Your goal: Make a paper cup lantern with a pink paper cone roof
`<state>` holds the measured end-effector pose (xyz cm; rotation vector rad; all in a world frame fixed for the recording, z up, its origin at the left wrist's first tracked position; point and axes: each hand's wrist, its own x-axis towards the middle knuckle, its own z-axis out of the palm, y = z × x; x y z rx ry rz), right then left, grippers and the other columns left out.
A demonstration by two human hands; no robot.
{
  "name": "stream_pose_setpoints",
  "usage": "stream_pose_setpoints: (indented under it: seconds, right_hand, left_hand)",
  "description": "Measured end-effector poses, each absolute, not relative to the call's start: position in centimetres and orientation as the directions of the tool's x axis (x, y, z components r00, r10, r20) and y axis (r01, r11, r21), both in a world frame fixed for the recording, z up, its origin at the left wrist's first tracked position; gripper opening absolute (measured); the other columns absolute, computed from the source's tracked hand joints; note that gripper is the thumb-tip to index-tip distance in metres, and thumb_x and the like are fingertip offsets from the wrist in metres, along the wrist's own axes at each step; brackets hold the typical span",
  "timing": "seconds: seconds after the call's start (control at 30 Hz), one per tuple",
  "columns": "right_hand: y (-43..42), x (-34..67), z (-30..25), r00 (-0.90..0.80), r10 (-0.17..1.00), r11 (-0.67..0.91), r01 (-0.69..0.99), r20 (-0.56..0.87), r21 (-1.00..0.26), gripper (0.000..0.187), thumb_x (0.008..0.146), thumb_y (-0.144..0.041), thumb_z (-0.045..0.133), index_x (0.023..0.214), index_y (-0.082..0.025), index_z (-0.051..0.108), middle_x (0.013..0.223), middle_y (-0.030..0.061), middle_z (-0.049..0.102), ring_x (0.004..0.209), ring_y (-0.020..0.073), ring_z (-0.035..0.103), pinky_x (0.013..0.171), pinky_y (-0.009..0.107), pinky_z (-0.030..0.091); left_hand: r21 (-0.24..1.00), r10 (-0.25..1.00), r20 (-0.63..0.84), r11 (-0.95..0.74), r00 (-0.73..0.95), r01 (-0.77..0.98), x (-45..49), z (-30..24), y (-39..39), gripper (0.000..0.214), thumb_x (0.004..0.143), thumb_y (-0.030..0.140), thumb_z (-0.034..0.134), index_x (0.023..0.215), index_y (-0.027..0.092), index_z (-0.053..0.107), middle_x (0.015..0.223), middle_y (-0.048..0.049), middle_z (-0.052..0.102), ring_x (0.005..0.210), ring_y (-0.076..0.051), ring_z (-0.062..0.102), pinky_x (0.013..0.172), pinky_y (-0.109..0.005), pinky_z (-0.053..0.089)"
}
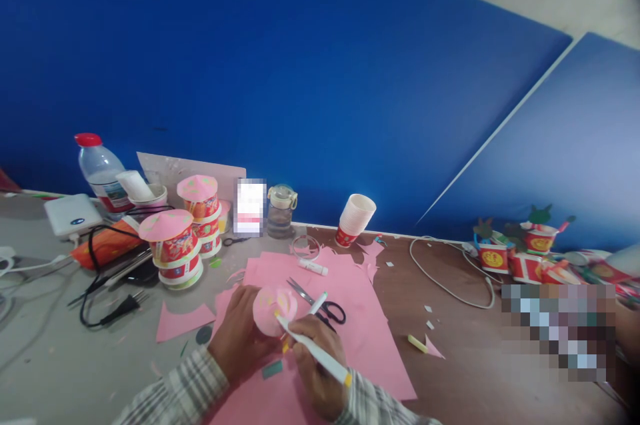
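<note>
My left hand (245, 330) has its fingers closed on the edge of a round pink paper piece (263, 310) with yellow marks on it. In my right hand (320, 362) is a white marker (320, 354) with a yellow back end, its tip touching the pink round. Both hands are over large pink paper sheets (373, 338). Just beyond my right hand lie black-handled scissors (333, 312) and another white marker (319, 303), partly hidden. A small grey-green block (273, 370) sits between my wrists.
Two stacks of red paper cups with pink paper tops (167, 227) stand left, near a bottle (104, 175) and cables. Behind are a lidded jar (281, 215), a glue stick (313, 268) and nested cups (357, 215). Decorated cups (495, 257) and another person's arm (629, 335) are right.
</note>
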<state>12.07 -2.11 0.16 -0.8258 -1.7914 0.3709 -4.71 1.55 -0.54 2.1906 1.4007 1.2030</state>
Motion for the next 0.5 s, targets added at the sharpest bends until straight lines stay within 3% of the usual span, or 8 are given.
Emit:
stream_pose_setpoints:
  seconds: [0.5]
  right_hand:
    - [-2.18,11.89,-0.03,-0.174,0.692,0.708,0.353,0.701,-0.612,0.020,0.081,-0.013,0.053,0.097,-0.020,0.060,0.074,0.0023,0.068,0.063,0.0187,0.066,0.059,0.028,0.056]
  left_hand:
    - [0.581,0.844,0.496,-0.497,0.204,0.644,-4.75,-0.69,1.61,0.039,0.043,0.036,0.071,0.078,0.028,0.055,0.072,0.0015,0.058,0.071,-0.024,0.051,0.067,-0.041,0.044]
